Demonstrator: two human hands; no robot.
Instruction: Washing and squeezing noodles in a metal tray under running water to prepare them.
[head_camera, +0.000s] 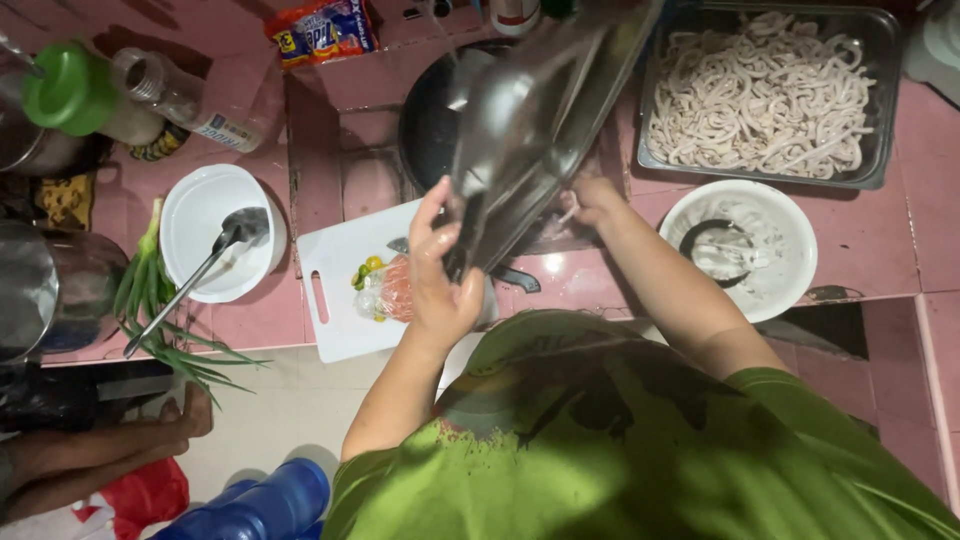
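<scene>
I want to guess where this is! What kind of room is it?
Most likely a home kitchen: a pink tiled counter holds a tray of noodles, a white cutting board and a dark pan.

One head-worn view looks steeply down, close above the pink tiled counter (900, 250).

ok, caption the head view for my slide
Both hands tilt a steel tray over a pink counter beside noodles.

Glossy metal tray (530, 120), matt pink tiles (250, 320)
</scene>
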